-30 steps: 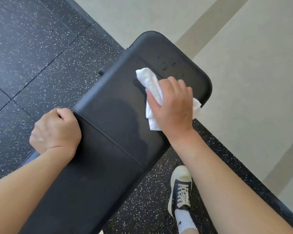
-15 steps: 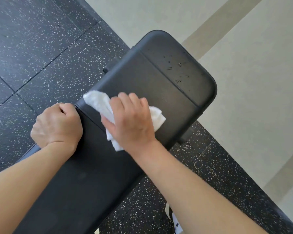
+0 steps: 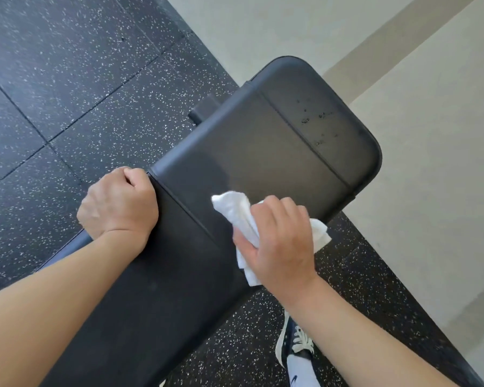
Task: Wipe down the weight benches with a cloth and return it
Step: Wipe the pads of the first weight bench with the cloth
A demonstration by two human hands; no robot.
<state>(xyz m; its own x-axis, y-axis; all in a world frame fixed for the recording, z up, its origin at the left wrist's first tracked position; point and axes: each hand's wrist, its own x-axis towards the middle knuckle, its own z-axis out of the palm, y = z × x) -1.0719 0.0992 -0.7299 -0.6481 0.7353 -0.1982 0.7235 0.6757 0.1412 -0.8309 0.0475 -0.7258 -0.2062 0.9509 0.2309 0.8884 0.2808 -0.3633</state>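
From my feed, looking down over both arms, I see the speckled black rubber floor (image 3: pixel 67 88) filling the left side, cut by thin tile seams. My left hand (image 3: pixel 118 203) sits at the left edge of the black padded desk (image 3: pixel 235 163), fingers curled tight over that edge just beside the seam between two pads, knuckles up, forearm running back toward the lower left corner. The desk runs diagonally from the lower left to the upper right, where its rounded end pad carries a scatter of small droplets (image 3: pixel 317 120). A short black bracket (image 3: pixel 203 111) sticks out from under the desk's left edge, further up. To the right of centre, my right hand (image 3: pixel 277 241) presses the white cloth (image 3: pixel 236 212) flat against the desk's top near its right edge; the fingers are bent over the cloth and the thumb is pinched against its near fold, so the hand is clamped on it. One crumpled end of the cloth pokes out ahead of the knuckles, another corner shows past the hand on the right, over the desk's edge. Below the right forearm a dark sneaker with white laces (image 3: pixel 294 343) stands on the rubber floor, and pale smooth flooring (image 3: pixel 430 163) takes up the right side
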